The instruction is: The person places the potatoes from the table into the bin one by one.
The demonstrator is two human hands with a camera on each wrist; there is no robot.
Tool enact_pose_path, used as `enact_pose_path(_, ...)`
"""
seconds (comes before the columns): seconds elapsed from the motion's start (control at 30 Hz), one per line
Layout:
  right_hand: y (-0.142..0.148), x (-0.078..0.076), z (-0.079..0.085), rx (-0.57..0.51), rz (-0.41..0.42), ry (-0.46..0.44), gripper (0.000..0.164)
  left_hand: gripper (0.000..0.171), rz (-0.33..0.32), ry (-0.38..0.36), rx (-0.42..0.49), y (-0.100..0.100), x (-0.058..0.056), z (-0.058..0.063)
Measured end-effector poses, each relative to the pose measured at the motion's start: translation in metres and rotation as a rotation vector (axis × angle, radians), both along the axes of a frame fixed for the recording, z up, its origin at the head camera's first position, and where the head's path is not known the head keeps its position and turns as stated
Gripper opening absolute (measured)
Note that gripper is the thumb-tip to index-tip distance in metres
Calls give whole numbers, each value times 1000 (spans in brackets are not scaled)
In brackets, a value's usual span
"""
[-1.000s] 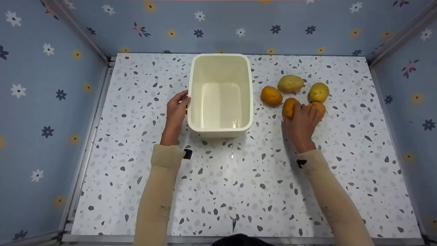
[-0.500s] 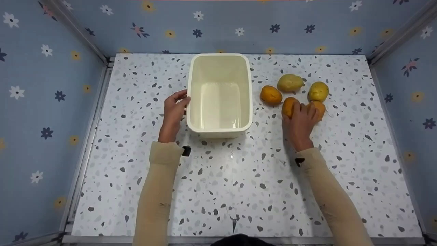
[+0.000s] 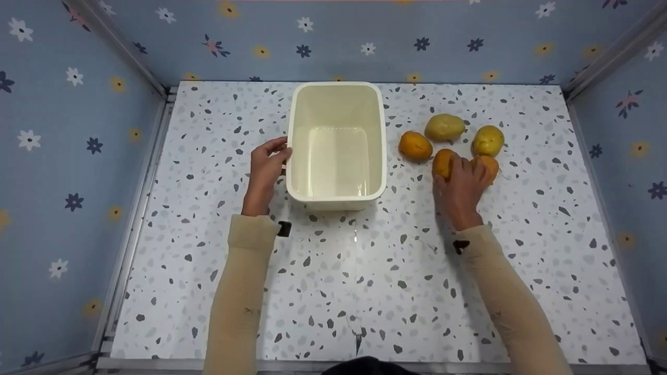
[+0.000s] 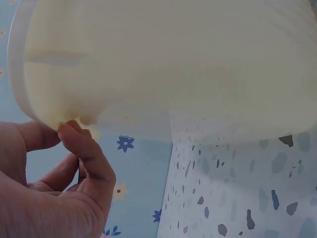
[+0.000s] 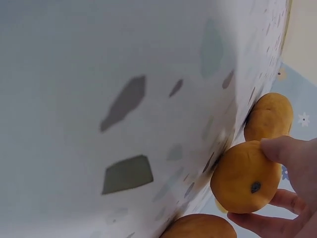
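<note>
- While the person's left hand (image 3: 264,174) pinches the left edge of the cream bin (image 3: 336,199), we see that grip nearly closed, thumb and fingers curled at the rim.
- We see the right hand (image 3: 461,190) with its grip spread only as wide as the middle orange fruit (image 5: 237,173), thumb on 1 side, fingers on the other.
- We find that fruit right of the bin, between the left orange fruit (image 3: 415,146) and the right orange fruit (image 3: 491,169); we cannot tell whether it is off the table (image 3: 312,286).
- Behind these 3, we note the greenish-yellow fruit (image 3: 444,127) and, near the right orange fruit, the bright yellow fruit (image 3: 488,140).
- Around the speckled table we see flowered walls (image 3: 338,31) on 3 sides.
</note>
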State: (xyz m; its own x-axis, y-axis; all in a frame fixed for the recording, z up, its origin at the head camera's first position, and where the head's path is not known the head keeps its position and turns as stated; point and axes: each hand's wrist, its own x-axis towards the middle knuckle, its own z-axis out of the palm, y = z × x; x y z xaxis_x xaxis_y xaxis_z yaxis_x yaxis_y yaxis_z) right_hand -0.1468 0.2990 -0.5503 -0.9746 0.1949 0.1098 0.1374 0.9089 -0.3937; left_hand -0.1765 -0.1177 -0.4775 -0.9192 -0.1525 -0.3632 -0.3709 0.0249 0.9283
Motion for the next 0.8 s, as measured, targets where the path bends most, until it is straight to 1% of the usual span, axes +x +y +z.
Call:
enact_pose_path(0.13, -1, -1, 5, -1, 4, 12, 58, 39, 2, -3, -2, -1, 0, 1)
enact_pose_path(0.3, -3, -5, 15, 10, -2, 24, 58, 39, 5, -7, 4, -2, 0, 0)
enact_pose_path(0.43, -5, -7, 23, 42, -2, 74, 59, 38, 5, -3, 4, -2, -1, -1)
enact_pose_path(0.6, -8, -6, 30, 60, 29, 148, 60, 37, 8, -7, -1, -1, -1, -2)
enact_pose_path(0.8, -11, -7, 38, 46, 47, 153, 59, 36, 10, -15, -12, 0, -1, -1)
